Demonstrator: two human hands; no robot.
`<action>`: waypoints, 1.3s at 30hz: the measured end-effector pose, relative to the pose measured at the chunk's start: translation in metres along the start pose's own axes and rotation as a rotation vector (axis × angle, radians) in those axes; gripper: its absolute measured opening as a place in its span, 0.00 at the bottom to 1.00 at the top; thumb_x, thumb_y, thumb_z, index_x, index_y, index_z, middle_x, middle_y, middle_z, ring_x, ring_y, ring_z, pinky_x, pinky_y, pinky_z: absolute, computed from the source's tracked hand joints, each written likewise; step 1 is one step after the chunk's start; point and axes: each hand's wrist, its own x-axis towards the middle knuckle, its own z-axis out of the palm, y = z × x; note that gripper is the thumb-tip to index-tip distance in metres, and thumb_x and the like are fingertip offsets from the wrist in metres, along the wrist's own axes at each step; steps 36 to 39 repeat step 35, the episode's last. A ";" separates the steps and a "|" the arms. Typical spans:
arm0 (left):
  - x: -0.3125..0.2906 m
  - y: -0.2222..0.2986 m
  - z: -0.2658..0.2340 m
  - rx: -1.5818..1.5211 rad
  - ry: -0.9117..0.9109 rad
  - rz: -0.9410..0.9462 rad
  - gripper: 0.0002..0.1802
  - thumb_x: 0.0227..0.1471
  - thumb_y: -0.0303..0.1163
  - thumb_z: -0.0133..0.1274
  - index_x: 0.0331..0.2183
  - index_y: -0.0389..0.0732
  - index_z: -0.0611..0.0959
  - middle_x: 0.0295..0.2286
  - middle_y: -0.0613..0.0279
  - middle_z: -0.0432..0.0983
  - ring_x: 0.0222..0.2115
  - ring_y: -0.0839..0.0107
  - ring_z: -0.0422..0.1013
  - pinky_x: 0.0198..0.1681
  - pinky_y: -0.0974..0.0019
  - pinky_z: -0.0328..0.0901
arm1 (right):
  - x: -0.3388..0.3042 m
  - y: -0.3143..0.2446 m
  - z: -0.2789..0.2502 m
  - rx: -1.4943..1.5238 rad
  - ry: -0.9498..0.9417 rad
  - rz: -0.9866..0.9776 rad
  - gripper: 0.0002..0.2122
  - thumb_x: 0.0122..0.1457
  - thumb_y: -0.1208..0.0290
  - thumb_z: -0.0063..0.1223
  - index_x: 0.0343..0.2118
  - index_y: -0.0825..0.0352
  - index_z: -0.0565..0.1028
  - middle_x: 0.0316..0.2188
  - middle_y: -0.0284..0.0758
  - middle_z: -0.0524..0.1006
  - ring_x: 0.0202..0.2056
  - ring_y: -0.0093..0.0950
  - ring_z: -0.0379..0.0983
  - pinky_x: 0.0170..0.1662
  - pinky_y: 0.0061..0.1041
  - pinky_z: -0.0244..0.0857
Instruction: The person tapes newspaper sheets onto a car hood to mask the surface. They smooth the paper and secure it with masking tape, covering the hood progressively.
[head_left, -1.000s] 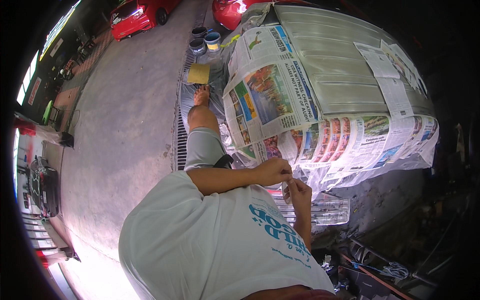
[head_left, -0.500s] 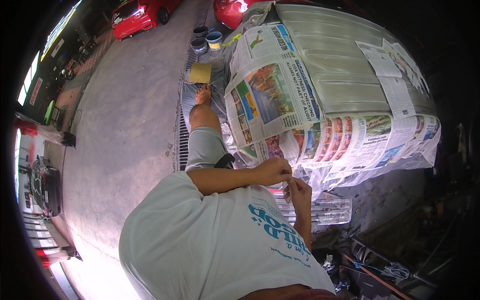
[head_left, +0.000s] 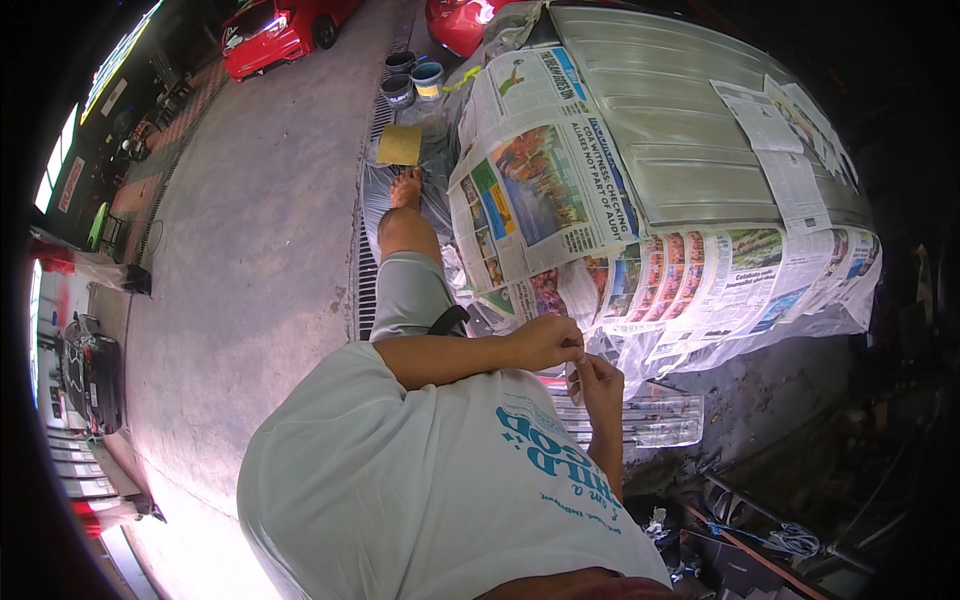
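In front of my shirt, my left hand (head_left: 549, 341) and my right hand (head_left: 601, 380) meet with their fingertips pinched together. A small pale thing with a curved edge (head_left: 573, 381), perhaps a roll of tape, shows at my right hand's fingers and is mostly hidden by them. What my left fingertips pinch is too small to make out. Just beyond my hands stands a large body with a grey ribbed metal top (head_left: 690, 130). Newspaper sheets (head_left: 540, 185) cover its near and left sides, over clear plastic film (head_left: 800, 335). More loose sheets (head_left: 775, 155) lie across its right part.
A yellow square sheet (head_left: 400, 145) lies by my foot, near several buckets (head_left: 428, 82). A floor drain grate (head_left: 367, 290) runs along my left. Red cars (head_left: 275, 38) stand at the back. Cables and dark boxes (head_left: 735, 565) crowd the lower right.
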 end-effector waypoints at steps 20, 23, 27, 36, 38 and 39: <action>0.001 0.003 -0.001 0.046 0.086 0.005 0.13 0.56 0.36 0.60 0.33 0.35 0.85 0.29 0.48 0.79 0.32 0.50 0.78 0.35 0.53 0.70 | 0.000 0.002 -0.002 0.054 -0.035 0.006 0.16 0.69 0.62 0.59 0.47 0.73 0.82 0.24 0.33 0.79 0.20 0.19 0.74 0.23 0.19 0.65; 0.002 0.009 -0.006 0.031 0.051 -0.064 0.15 0.54 0.37 0.58 0.35 0.33 0.87 0.32 0.45 0.81 0.35 0.46 0.78 0.39 0.50 0.71 | -0.001 0.001 -0.002 0.040 -0.037 -0.001 0.16 0.69 0.62 0.58 0.47 0.72 0.82 0.24 0.33 0.79 0.20 0.19 0.73 0.23 0.19 0.65; 0.002 0.005 -0.004 0.029 0.068 -0.061 0.14 0.53 0.37 0.58 0.34 0.34 0.87 0.31 0.45 0.81 0.34 0.47 0.78 0.39 0.50 0.71 | -0.002 -0.002 -0.002 0.027 -0.032 0.005 0.16 0.69 0.63 0.58 0.46 0.73 0.82 0.24 0.33 0.79 0.20 0.19 0.73 0.23 0.19 0.65; 0.003 0.000 -0.006 0.030 0.094 -0.096 0.15 0.53 0.39 0.60 0.34 0.36 0.87 0.31 0.45 0.82 0.33 0.48 0.78 0.38 0.50 0.71 | 0.000 0.006 -0.003 0.036 -0.032 0.006 0.15 0.68 0.63 0.59 0.47 0.71 0.82 0.24 0.34 0.80 0.20 0.20 0.74 0.22 0.19 0.64; 0.003 0.000 -0.006 0.030 0.094 -0.096 0.15 0.53 0.39 0.60 0.34 0.36 0.87 0.31 0.45 0.82 0.33 0.48 0.78 0.38 0.50 0.71 | 0.000 0.006 -0.003 0.036 -0.032 0.006 0.15 0.68 0.63 0.59 0.47 0.71 0.82 0.24 0.34 0.80 0.20 0.20 0.74 0.22 0.19 0.64; 0.003 0.000 -0.006 0.030 0.094 -0.096 0.15 0.53 0.39 0.60 0.34 0.36 0.87 0.31 0.45 0.82 0.33 0.48 0.78 0.38 0.50 0.71 | 0.000 0.006 -0.003 0.036 -0.032 0.006 0.15 0.68 0.63 0.59 0.47 0.71 0.82 0.24 0.34 0.80 0.20 0.20 0.74 0.22 0.19 0.64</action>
